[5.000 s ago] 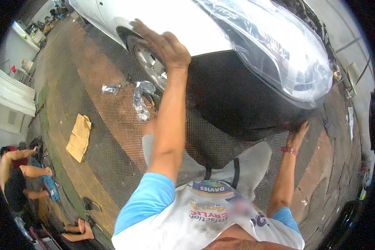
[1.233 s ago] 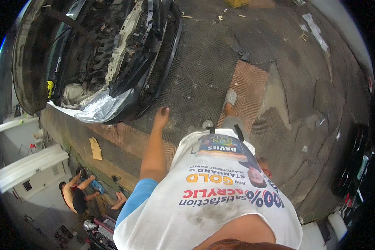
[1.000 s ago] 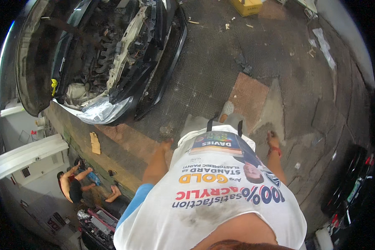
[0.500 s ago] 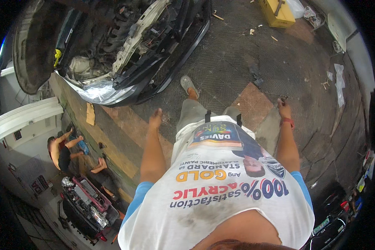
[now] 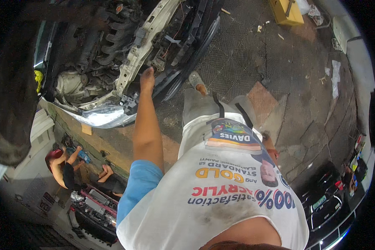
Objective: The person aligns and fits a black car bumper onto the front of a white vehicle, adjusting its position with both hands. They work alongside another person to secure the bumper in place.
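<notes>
My left hand [image 5: 147,78] reaches forward to the front of a car with its hood raised. It is at the black parts between the pale metal crossbar [image 5: 132,60] and the dark front bumper [image 5: 189,62]; its fingertips are too small and dark to make out. Behind the crossbar lies the exposed engine [image 5: 114,39]. A silvery, shiny headlight [image 5: 102,116] sits at the car's near corner. My right hand [image 5: 266,136] hangs low beside my white shirt, partly hidden by it, with a red band at the wrist. Nothing shows in it.
The raised hood [image 5: 8,100] takes up the left edge. A yellow box [image 5: 286,13] with a hammer-like tool on it stands far right on the matted floor, among scattered scraps. Two people sit at the lower left near a partly stripped vehicle front [image 5: 98,204]. A black car [image 5: 321,196] is lower right.
I have come closer to the car. My left hand has gone from hanging at my side to the car's front. My right hand has drawn back next to my shirt.
</notes>
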`<control>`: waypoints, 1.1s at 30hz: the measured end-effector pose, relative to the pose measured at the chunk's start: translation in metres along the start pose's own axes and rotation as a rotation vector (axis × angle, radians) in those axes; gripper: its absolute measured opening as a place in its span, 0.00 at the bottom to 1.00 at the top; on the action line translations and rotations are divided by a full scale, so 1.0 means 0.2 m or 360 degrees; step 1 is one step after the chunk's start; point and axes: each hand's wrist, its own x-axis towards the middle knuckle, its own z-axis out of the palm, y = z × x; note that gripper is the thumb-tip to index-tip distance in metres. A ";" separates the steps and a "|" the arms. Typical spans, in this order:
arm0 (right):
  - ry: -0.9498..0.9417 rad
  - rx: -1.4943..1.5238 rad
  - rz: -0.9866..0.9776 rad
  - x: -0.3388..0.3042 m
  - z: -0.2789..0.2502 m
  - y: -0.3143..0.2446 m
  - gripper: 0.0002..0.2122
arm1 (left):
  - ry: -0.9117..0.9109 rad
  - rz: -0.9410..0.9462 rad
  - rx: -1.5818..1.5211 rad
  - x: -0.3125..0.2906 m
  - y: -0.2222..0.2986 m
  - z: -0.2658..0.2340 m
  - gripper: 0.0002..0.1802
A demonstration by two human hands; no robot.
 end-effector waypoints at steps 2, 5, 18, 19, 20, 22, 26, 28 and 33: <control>0.0098 0.0186 0.0003 0.01 -0.03 -0.10 0.28 | -0.0207 -0.0228 0.0175 0.07 0.13 0.03 0.33; 0.0237 0.0540 0.0124 0.08 -0.17 -0.66 0.26 | -0.0261 -0.0311 0.0235 0.17 0.17 0.02 0.33; 0.0036 0.0480 0.0200 0.15 -0.28 -1.26 0.27 | -0.0084 -0.0324 -0.0148 0.29 0.05 0.30 0.24; 0.0044 0.0458 0.0223 0.14 -0.28 -1.23 0.27 | -0.0081 -0.0365 -0.0211 0.29 0.10 0.32 0.24; 0.0039 0.0434 0.0255 0.12 -0.27 -1.20 0.27 | -0.0074 -0.0420 -0.0265 0.24 0.15 0.31 0.24; 0.0040 0.0539 0.0268 0.11 -0.27 -1.14 0.27 | -0.0162 -0.0386 -0.0375 0.23 0.15 0.29 0.24; 0.0107 0.0469 0.0235 0.17 -0.32 -1.09 0.27 | -0.0053 -0.0476 -0.0402 0.24 0.13 0.33 0.22; 0.0131 0.0530 0.0233 0.20 -0.35 -1.11 0.27 | -0.0020 -0.0549 -0.0387 0.25 0.15 0.36 0.20; 0.0155 0.0612 0.0175 0.25 -0.37 -1.24 0.28 | -0.0055 -0.0491 -0.0565 0.19 0.18 0.41 0.17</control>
